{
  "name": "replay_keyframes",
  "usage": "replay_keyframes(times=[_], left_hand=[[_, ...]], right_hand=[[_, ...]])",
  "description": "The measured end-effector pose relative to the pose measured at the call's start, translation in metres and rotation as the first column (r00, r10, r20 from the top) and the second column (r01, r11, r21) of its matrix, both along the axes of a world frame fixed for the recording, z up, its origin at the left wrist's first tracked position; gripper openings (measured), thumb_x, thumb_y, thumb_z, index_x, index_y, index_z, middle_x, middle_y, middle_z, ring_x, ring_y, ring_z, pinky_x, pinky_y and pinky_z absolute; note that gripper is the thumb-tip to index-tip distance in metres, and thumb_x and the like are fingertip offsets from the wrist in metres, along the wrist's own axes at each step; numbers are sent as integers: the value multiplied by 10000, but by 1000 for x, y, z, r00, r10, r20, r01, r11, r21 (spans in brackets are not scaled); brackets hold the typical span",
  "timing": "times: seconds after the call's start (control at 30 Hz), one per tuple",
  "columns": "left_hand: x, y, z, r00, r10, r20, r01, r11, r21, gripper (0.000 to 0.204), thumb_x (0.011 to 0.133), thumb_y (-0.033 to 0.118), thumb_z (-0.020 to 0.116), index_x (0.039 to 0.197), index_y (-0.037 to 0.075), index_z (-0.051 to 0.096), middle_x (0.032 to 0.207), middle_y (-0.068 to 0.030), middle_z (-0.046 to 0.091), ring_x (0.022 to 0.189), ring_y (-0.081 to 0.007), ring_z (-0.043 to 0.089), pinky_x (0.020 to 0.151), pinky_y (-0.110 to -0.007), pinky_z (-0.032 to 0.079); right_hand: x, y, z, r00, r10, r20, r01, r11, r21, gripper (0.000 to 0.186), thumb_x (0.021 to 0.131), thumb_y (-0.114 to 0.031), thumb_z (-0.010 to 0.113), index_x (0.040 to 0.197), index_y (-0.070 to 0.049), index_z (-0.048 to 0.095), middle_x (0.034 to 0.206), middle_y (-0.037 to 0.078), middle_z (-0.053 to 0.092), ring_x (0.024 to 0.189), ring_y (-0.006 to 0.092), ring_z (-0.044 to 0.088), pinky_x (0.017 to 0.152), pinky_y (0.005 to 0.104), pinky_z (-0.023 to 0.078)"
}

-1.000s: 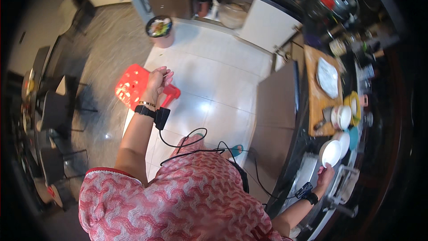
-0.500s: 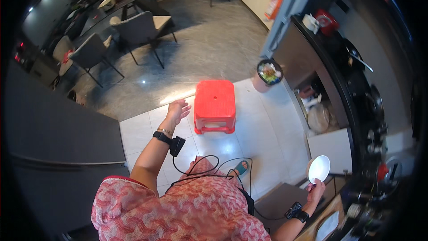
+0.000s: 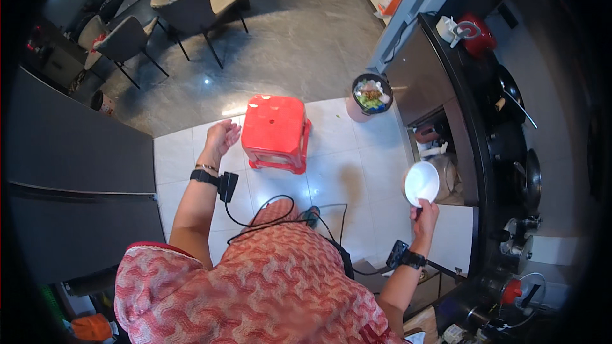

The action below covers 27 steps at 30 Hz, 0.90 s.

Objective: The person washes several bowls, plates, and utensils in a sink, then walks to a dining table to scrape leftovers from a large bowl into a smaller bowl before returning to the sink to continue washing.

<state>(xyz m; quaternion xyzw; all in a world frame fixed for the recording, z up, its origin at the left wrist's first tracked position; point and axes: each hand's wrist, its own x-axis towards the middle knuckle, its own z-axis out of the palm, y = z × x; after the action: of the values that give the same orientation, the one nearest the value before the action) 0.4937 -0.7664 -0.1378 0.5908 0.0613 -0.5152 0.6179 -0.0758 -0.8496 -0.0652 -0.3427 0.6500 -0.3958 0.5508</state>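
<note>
A white bowl [image 3: 421, 181] is held by its near rim in my right hand [image 3: 425, 218], closed on it in front of the open lower cabinet. The bowl's pale inside faces up, and I see nothing in it. My left hand [image 3: 223, 137] is held out with loosely curled fingers and nothing in it. It is nearest to a red plastic stool [image 3: 273, 124], just left of its seat and apparently not touching it.
A pink bin [image 3: 361, 109] full of food scraps stands by the cabinet. The open cabinet door [image 3: 454, 236] juts out on the right under the black counter [image 3: 478, 146]. Grey chairs [image 3: 197, 13] stand at far left. A dark cable [image 3: 280, 216] loops across my front.
My right hand has carried the bowl forward and left, toward the open cabinet. The view has shifted, with the stool now lying further left. My left hand's fingers are more curled.
</note>
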Motion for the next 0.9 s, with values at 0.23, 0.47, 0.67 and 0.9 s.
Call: replay_keyframes(times=[0.23,0.47,0.67,0.9], left_hand=[[-29,-59,36,992,-4,129,3,1000,7,231,861,70,457,1085,16,452,939,-93,541,844,-194,601,638,-290,535],[2,-115,2,991,119,61,-120,992,28,207,870,80,453,1070,29,463,931,-91,555,834,-198,607,640,-297,532],[40,-212,-24,981,189,-50,-187,982,33,190,878,82,447,1063,46,467,922,-85,565,797,-193,611,640,-308,530],[93,-284,5,958,286,21,-285,958,-36,247,875,127,486,1107,44,464,1006,-104,566,862,-207,605,661,-311,517]], right_hand=[[29,-81,2,995,92,37,-92,996,0,204,751,-103,507,876,53,548,585,89,552,424,129,483,373,230,368],[87,-183,-7,971,237,38,-237,971,7,198,754,-101,514,883,45,548,573,94,556,399,121,471,370,222,363],[146,-311,-6,940,340,-14,-340,940,35,213,749,-93,514,893,63,533,636,111,576,414,131,492,362,226,368],[252,-448,28,867,497,-20,-497,868,4,203,753,-88,502,884,62,544,631,101,575,422,122,495,366,220,367]])
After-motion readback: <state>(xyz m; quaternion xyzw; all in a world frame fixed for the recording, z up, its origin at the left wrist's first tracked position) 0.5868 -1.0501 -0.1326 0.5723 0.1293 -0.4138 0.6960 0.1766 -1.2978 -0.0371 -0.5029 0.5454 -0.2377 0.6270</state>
